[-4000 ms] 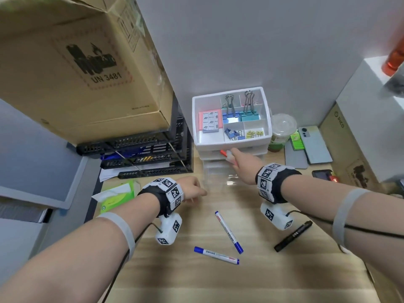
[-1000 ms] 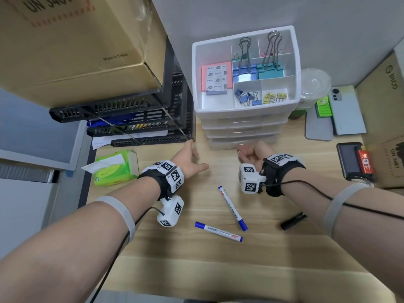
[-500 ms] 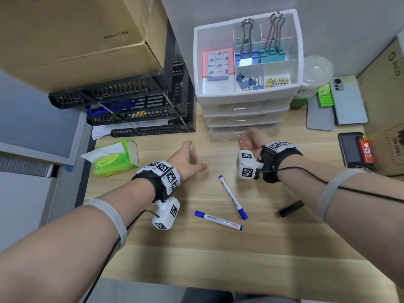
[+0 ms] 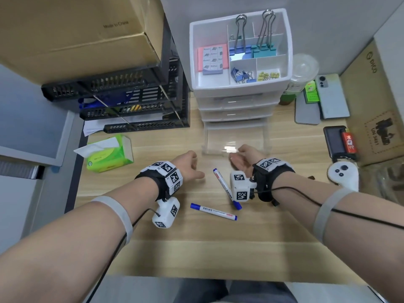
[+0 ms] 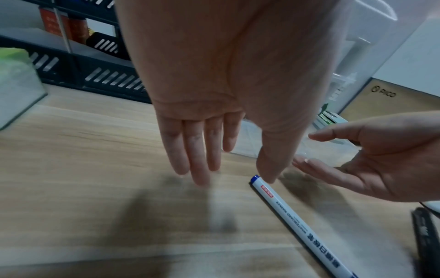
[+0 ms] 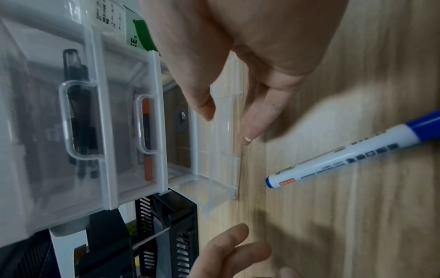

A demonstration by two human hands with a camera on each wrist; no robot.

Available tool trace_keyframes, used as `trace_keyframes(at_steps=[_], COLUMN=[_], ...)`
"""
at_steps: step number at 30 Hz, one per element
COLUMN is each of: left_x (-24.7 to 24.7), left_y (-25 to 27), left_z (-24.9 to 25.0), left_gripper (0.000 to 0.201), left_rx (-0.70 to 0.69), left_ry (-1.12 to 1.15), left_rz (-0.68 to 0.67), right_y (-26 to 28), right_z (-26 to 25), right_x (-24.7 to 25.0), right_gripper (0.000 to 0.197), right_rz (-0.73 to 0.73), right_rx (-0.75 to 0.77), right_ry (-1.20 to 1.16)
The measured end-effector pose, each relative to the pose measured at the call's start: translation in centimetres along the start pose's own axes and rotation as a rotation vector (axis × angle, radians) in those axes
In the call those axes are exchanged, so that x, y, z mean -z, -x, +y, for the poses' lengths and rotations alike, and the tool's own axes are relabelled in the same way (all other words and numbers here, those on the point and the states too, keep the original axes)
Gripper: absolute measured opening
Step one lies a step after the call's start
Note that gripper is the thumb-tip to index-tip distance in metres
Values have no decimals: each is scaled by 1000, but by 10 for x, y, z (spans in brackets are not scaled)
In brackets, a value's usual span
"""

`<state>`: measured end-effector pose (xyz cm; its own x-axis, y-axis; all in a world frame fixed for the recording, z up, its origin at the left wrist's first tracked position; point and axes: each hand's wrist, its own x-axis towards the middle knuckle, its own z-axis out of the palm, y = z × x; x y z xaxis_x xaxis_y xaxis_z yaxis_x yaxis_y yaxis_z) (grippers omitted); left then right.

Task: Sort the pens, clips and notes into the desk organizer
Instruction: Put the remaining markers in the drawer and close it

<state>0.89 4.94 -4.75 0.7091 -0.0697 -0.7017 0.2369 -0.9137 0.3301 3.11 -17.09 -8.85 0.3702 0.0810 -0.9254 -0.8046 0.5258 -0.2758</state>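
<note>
The wooden worktop (image 4: 218,248) fills the lower half of the head view. At upper centre stands the white desk organizer (image 4: 240,88), its top tray already holding sticky notes (image 4: 213,60) and binder clips (image 4: 251,50). Its bottom drawer (image 4: 235,138) is pulled out toward the frame's middle; the right wrist view suggests it is empty, though the clear plastic makes that hard to judge. The right hand (image 4: 241,159) sits at the drawer's front edge, fingers loosely curved with the handle between thumb and fingertips; whether this grip truly closes on it I cannot tell. The left hand (image 4: 188,166) hovers left of centre, fingers straight and spread, holding nothing. Two blue-capped whiteboard markers (image 4: 227,189) (image 4: 213,212) lie on the worktop just below the hands. The step in hand looks like opening a drawer for pens; the next move calls for picking up the nearer marker and laying it lengthwise inside.
</note>
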Motion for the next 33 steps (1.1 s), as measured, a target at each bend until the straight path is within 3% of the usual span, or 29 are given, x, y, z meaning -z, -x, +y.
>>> trace_keyframes(at_steps=[5, 8, 12, 14, 17, 20, 24, 27, 33], left_x=[-1, -5, -20, -32, -49, -63, -75, -80, -87], left_y=[6, 11, 16, 18, 19, 18, 20, 22, 22], left_z=[6, 12, 27, 33, 40, 40, 37, 34, 30], left_gripper=[55, 52, 69, 86, 107, 115, 92, 71, 41], left_rx=[-50, -118, -300, -426, -566, -622, -618, -581, -465], left_ry=[-104, -191, -418, -599, -798, -940, -1032, -1023, -950], left_rz=[-47, -68, -136, -136, -104, -94, -60, -48, -132], right_y=[10, 19, 33, 47, 60, 62, 59, 55, 45], right_z=[10, 13, 6, 3, 4, 11, 24, 34, 50], right_x=[10, 22, 54, 72, 94, 108, 115, 117, 112], right_gripper=[35, 4, 20, 21, 19, 26, 20, 17, 48], right_rz=[25, 93, 419, 490, 580, 641, 628, 582, 374], right_rx=[-25, 35, 339, 415, 392, 362, 303, 341, 494], right_ry=[51, 148, 835, 1172, 1540, 1709, 1780, 1821, 1842])
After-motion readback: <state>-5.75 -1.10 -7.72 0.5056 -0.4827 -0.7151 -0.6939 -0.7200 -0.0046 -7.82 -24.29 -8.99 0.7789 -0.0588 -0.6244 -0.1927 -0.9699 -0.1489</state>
